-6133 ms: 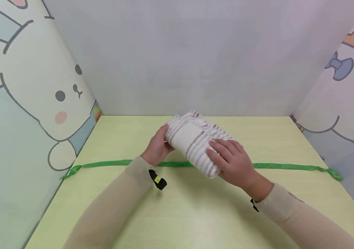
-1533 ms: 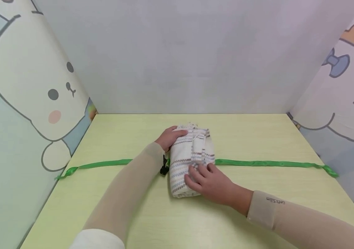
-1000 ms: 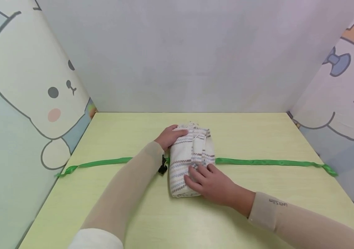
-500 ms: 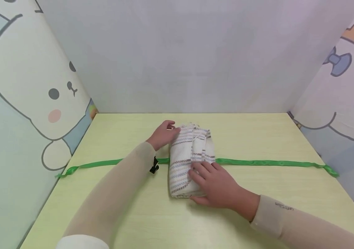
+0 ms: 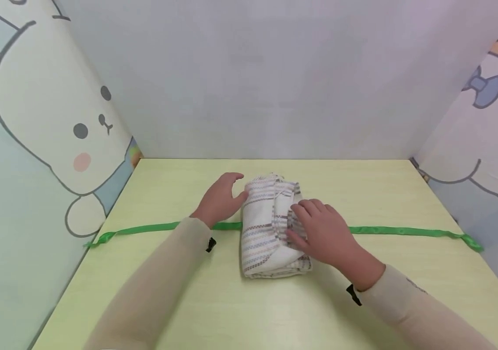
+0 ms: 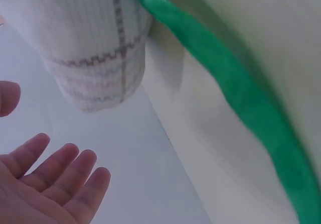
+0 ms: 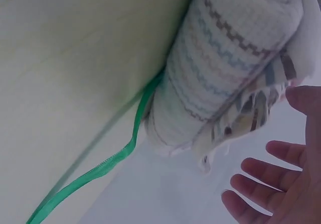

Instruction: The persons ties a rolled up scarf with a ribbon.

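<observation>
A folded white towel (image 5: pixel 258 214) with brown, blue and pink stripes and a fringed far end lies on the table across a green ribbon (image 5: pixel 406 232). Just off its left edge is my left hand (image 5: pixel 220 199), fingers spread and relaxed, thumb tip close to the towel's side. My right hand (image 5: pixel 325 233) hovers at the towel's right side with loosely bent fingers, overlapping it in the head view. From the right wrist, the towel (image 7: pixel 215 58) shows as a thick roll with a loose striped flap (image 7: pixel 251 113), and that hand's fingers are apart from it.
Both ends of the ribbon reach toward the sides of the pale yellow table (image 5: pixel 249 316). A plain grey wall (image 5: pixel 266 87) stands behind, with cartoon-printed panels (image 5: pixel 39 121) at left and right. Each wrist wears a small black strap.
Earlier the towel was held up in both hands; it now lies on the ribbon. The left hand has let go and drawn left; the right hand has lifted and moved back and right.
</observation>
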{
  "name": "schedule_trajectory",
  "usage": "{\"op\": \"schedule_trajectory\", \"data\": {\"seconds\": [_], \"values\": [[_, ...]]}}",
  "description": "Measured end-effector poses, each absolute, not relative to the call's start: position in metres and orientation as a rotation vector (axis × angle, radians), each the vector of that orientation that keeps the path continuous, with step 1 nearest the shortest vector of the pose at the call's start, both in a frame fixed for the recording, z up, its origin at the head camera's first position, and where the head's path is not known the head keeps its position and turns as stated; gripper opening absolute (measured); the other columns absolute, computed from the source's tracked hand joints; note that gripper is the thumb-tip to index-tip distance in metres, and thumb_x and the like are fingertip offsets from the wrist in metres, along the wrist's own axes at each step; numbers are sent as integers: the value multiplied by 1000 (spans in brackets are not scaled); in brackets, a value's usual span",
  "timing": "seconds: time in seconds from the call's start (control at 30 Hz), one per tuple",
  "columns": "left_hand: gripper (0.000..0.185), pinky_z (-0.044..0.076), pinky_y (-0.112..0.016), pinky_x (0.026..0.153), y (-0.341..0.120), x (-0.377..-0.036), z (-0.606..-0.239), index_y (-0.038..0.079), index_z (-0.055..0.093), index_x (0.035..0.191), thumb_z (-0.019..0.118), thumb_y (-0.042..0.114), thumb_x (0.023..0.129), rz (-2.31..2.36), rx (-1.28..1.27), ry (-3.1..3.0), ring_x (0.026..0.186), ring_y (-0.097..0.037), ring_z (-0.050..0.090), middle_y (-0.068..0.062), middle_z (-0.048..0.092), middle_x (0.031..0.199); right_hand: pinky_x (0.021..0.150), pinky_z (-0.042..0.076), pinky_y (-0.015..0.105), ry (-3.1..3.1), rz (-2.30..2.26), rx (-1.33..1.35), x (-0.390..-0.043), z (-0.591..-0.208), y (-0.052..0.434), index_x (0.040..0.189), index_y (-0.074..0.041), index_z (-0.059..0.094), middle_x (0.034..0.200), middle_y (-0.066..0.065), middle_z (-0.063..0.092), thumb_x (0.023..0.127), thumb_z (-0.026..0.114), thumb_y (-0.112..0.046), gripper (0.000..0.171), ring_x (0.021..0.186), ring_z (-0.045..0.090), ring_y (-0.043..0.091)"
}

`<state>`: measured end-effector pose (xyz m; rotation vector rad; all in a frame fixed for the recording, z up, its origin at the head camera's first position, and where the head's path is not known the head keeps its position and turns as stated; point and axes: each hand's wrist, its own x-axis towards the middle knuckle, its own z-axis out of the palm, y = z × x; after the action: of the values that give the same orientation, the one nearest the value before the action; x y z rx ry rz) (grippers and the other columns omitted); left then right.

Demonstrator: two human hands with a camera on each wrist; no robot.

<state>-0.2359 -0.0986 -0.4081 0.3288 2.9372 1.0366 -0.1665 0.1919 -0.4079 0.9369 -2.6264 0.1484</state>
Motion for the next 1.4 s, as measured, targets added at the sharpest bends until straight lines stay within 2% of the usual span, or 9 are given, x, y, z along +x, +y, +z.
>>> {"op": "schedule_trajectory", "data": {"seconds": [0.2, 0.4, 0.53, 0.77, 1.13, 1.4], "values": [[55, 40, -44, 114, -100, -221, -412, 10, 52, 147, 60, 39, 102, 853, 429, 3061, 140, -26, 46, -7, 50, 151, 90, 54, 55, -2659, 263, 743, -180, -406, 205, 132, 1, 57, 124, 21, 62, 93, 75, -39, 59, 118, 58, 41], [47, 52, -43, 100, -104, -209, -416, 6, 59, 139, 64, 32, 100, 391, 541, 3213, 121, -29, 61, -10, 62, 134, 88, 53, 57, -2674, 321, 627, -189, -409, 215, 137, 4, 52, 126, 24, 60, 94, 74, -32, 60, 117, 57, 44], [44, 54, -42, 94, -105, -204, -418, 5, 63, 134, 65, 32, 99, 221, 579, 3222, 113, -28, 64, -10, 65, 127, 87, 52, 58, -2707, 351, 577, -191, -413, 221, 136, 5, 52, 126, 26, 60, 94, 70, -24, 54, 117, 57, 46], [43, 54, -43, 92, -103, -199, -424, 5, 64, 132, 66, 32, 98, 162, 583, 3180, 110, -29, 64, -10, 65, 123, 82, 54, 57, -2796, 326, 560, -194, -425, 228, 129, 5, 56, 125, 25, 61, 94, 69, -18, 44, 112, 58, 45], [38, 52, -38, 82, -102, -198, -442, 9, 63, 130, 66, 32, 100, 128, 542, 3059, 89, -21, 59, -3, 61, 106, 83, 53, 57, -2940, 292, 580, -196, -439, 227, 131, 4, 56, 122, 23, 61, 93, 70, -19, 46, 110, 59, 43], [27, 49, -34, 73, -101, -201, -453, 12, 64, 119, 65, 33, 100, 136, 527, 3017, 80, -17, 52, 2, 54, 92, 82, 54, 55, -3040, 233, 598, -198, -446, 221, 131, 3, 58, 119, 20, 63, 93, 73, -20, 47, 106, 61, 40]]}}
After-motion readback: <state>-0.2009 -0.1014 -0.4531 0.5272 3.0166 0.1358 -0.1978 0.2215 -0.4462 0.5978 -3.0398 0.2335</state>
